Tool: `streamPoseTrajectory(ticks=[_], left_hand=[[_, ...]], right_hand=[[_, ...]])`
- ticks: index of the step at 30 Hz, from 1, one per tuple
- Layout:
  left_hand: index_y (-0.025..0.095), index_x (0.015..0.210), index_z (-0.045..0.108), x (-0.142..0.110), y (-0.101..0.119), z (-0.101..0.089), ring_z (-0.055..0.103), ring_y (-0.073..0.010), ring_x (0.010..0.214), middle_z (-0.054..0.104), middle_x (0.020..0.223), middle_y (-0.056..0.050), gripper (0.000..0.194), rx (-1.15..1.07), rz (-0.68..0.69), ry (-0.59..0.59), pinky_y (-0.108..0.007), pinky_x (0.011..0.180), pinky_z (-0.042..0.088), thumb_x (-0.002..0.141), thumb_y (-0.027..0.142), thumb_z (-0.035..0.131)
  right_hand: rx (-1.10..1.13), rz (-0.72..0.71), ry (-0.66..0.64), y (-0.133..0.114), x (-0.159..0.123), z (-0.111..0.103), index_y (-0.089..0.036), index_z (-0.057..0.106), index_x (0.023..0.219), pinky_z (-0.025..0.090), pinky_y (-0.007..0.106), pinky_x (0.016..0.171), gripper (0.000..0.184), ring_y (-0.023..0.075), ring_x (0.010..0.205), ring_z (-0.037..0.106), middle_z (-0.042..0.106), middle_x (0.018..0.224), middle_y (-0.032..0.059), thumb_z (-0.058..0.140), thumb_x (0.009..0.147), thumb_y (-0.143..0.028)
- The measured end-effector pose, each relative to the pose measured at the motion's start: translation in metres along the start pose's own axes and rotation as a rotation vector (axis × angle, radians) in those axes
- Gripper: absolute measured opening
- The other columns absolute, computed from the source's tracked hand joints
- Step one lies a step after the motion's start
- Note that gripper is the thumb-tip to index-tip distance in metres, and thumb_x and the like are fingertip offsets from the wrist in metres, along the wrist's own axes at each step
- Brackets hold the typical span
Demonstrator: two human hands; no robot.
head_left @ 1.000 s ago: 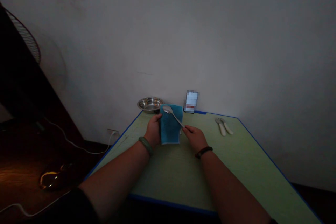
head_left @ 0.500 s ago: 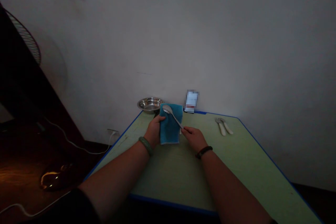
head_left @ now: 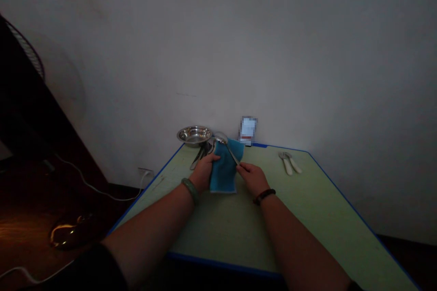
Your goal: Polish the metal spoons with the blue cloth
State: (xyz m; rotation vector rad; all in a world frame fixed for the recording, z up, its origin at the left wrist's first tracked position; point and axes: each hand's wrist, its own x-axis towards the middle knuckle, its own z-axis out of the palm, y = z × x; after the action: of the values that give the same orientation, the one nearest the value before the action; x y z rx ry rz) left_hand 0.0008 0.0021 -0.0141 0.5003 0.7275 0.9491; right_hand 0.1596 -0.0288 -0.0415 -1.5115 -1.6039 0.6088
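Observation:
A blue cloth (head_left: 223, 173) hangs from my left hand (head_left: 204, 170), whose thumb lies over its left edge. In my right hand (head_left: 251, 177) is the handle end of a metal spoon (head_left: 232, 152). The spoon slants up and left across the front of the cloth, with its bowl at the cloth's upper edge. Whether the bowl touches the cloth I cannot tell. Just past my left hand, dark-looking metal cutlery (head_left: 201, 152) lies on the table, partly hidden by the hand and cloth.
A shallow steel bowl (head_left: 194, 135) stands at the table's back left corner. A lit phone (head_left: 248, 130) leans against the wall. Two pale-handled utensils, one seemingly a fork (head_left: 286, 163), lie to the right. Blue edging (head_left: 225, 264) runs round the green table (head_left: 235, 227).
My left hand has shifted slightly, and the cloth has come down and folded back at its top. The spoon's bowl now shows above the cloth, and the cutlery behind is uncovered.

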Motion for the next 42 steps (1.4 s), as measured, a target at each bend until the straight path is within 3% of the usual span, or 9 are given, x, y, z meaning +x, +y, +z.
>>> streamPoseTrajectory(ticks=[9,14,21,28,33,39,42], left_hand=[[0.017,0.106,0.062,0.003,-0.007,-0.003,0.066,-0.0268,0.072,0.071,0.076,-0.006,0.040,-0.040,-0.038,-0.059,-0.043,0.073,0.051,0.068,0.012,0.050],[0.013,0.104,0.062,-0.002,-0.002,0.000,0.066,-0.0280,0.071,0.071,0.078,-0.010,0.039,-0.040,-0.085,-0.020,-0.045,0.071,0.051,0.067,0.018,0.050],[0.009,0.103,0.061,-0.002,0.009,0.000,0.066,-0.0293,0.074,0.070,0.078,-0.011,0.042,-0.140,0.003,-0.021,-0.046,0.072,0.051,0.067,0.024,0.046],[0.011,0.107,0.059,-0.002,0.013,0.001,0.064,-0.0315,0.080,0.070,0.085,-0.011,0.049,-0.187,0.030,-0.062,-0.049,0.075,0.049,0.063,0.024,0.044],[0.008,0.109,0.058,-0.004,0.014,0.003,0.064,-0.0313,0.081,0.070,0.082,-0.011,0.051,-0.179,0.048,-0.019,-0.048,0.076,0.049,0.063,0.023,0.043],[0.009,0.110,0.057,-0.003,0.014,0.003,0.065,-0.0303,0.080,0.071,0.081,-0.010,0.051,-0.201,0.085,-0.031,-0.047,0.076,0.049,0.063,0.022,0.044],[0.008,0.109,0.058,-0.001,0.014,0.001,0.065,-0.0301,0.077,0.071,0.078,-0.010,0.050,-0.182,0.122,0.043,-0.047,0.074,0.050,0.063,0.021,0.044]], right_hand=[[-0.166,-0.021,0.071,-0.003,-0.002,0.000,-0.025,0.068,0.091,0.041,0.026,0.066,0.032,0.0175,0.077,0.060,0.069,0.085,0.0024,0.046,0.079,-0.043],[-0.265,-0.069,0.034,-0.005,-0.003,-0.001,-0.026,0.067,0.097,0.040,0.026,0.067,0.032,0.0180,0.080,0.060,0.069,0.089,0.0033,0.045,0.081,-0.042],[-0.341,-0.131,-0.049,-0.006,-0.005,0.001,-0.027,0.067,0.098,0.040,0.027,0.069,0.034,0.0193,0.083,0.061,0.068,0.090,0.0050,0.041,0.083,-0.042],[-0.210,-0.120,-0.047,0.000,-0.005,0.004,-0.022,0.064,0.105,0.043,0.030,0.076,0.040,0.0193,0.088,0.060,0.067,0.096,0.0067,0.036,0.084,-0.043],[-0.027,-0.082,-0.051,0.001,-0.004,0.005,-0.022,0.066,0.098,0.042,0.031,0.082,0.038,0.0184,0.093,0.058,0.067,0.098,0.0045,0.038,0.083,-0.043],[0.086,0.000,0.031,0.005,0.000,0.005,-0.017,0.063,0.090,0.042,0.028,0.071,0.040,0.0166,0.080,0.057,0.065,0.084,0.0040,0.037,0.081,-0.046],[0.111,0.055,0.088,0.009,0.002,0.005,-0.018,0.059,0.090,0.039,0.024,0.059,0.037,0.0140,0.065,0.052,0.058,0.070,0.0003,0.040,0.079,-0.048]])
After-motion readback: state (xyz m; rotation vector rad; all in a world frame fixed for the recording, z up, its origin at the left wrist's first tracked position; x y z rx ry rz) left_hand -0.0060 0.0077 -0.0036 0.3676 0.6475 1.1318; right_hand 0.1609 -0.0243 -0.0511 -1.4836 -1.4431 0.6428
